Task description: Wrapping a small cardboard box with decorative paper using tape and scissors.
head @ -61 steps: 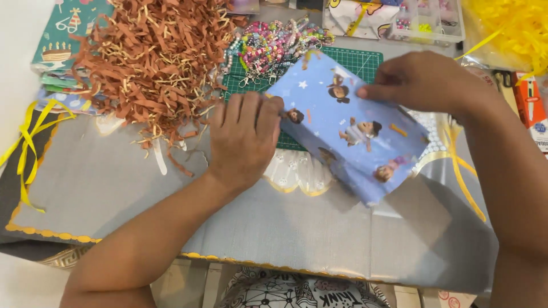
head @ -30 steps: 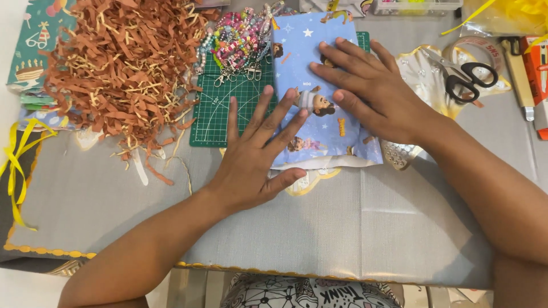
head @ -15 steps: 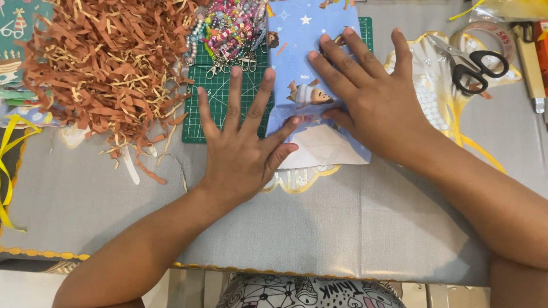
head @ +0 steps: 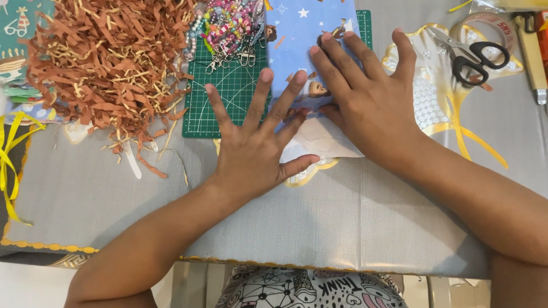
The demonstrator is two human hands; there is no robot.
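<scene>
Both of my hands lie flat on a blue wrapped parcel (head: 311,63) printed with cartoon figures and stars. My left hand (head: 257,151) has its fingers spread wide, the fingertips on the parcel's near-left part, the palm on the grey table (head: 342,222) just in front of it. My right hand (head: 365,97) lies palm down across the parcel's right side, fingers together and pointing away from me. Neither grip is clamped on anything: both hands are open and pressing down, which I judge holds the paper flat.

The parcel lies partly on a green cutting mat (head: 228,91), its near end reaching past the mat onto the table. A white flap of paper (head: 322,142) shows at that near end, between my two hands; the pressure appears to keep it from lifting.

To the left, a heap of brown shredded paper (head: 108,63) lies on the table and touches the mat's left edge. A bunch of coloured bead strings (head: 228,25) lies at the mat's far edge, just beside the parcel. To the right, well apart from my right hand, black-handled scissors (head: 471,54) rest on a gold-edged sheet, with a roll of tape (head: 485,23) behind them. Yellow ribbon (head: 11,154) trails over the table's left edge.
</scene>
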